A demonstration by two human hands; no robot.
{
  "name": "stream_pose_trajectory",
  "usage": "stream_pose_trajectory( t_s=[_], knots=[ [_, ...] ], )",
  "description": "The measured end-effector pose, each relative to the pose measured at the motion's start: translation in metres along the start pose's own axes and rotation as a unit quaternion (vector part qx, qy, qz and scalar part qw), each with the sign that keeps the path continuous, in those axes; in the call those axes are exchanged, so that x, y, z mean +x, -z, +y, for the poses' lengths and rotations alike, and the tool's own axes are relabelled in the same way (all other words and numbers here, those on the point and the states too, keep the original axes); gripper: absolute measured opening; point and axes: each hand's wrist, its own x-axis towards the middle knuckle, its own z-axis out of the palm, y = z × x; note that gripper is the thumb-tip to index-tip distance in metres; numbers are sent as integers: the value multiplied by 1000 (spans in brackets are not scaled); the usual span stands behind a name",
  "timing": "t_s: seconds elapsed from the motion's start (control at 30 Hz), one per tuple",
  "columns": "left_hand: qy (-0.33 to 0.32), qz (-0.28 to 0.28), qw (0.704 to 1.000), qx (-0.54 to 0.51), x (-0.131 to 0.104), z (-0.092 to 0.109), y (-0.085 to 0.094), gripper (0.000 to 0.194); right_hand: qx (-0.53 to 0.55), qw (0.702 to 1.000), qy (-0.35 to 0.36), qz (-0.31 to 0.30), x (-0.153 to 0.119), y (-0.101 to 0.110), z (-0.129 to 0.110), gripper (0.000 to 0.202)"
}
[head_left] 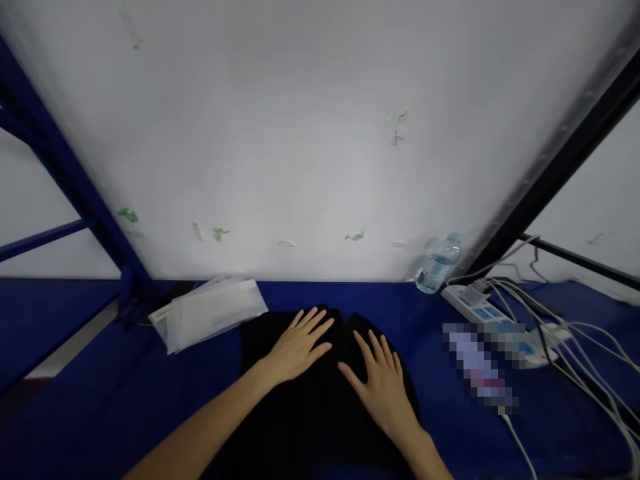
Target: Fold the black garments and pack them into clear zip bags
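Both hands lie flat on black cloth [310, 413] that looks like clothing over the lap. My left hand [299, 345] rests on it with its fingers spread, pointing up and to the right. My right hand [380, 381] is a little to the right, its fingers also spread and pointing up and to the left. Neither hand holds anything. A gap of dark cloth lies between the two thumbs. Nearest to my left hand is a stack of whitish flat envelopes or bags [215, 313], which it does not touch.
On the blue surface [100, 413], a clear plastic bottle [437, 265] stands by the white wall. Right of it lie a white power strip [465, 303] with several tangled cables and a blurred-out device [477, 367] with a cable. Blue and black frame bars slant at the sides.
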Motion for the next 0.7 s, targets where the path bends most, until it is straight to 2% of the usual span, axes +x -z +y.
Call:
stream_pose_trajectory(
  t_s=[0.1,0.23,0.37,0.47,0.57,0.63,0.7],
  knots=[
    [17,-32,999,-18,18,-5,-13,57,-26,1000,-4,11,-3,-9,3,78],
    [21,-52,998,-30,21,-11,-24,60,-35,999,4,6,-1,-14,7,78],
    [20,-55,998,-30,22,-12,-24,61,-33,999,13,0,3,-17,8,78],
    [16,-51,998,-34,20,-11,-17,57,-19,1000,21,11,1,-11,9,73],
    [20,-27,999,-28,0,-10,-2,51,10,999,46,24,-11,0,12,58],
    [37,-18,999,-18,-27,-9,10,48,19,997,73,32,-26,6,17,50],
    [63,-31,998,-2,-62,-9,17,51,14,994,100,40,-43,7,23,52]
  ],
)
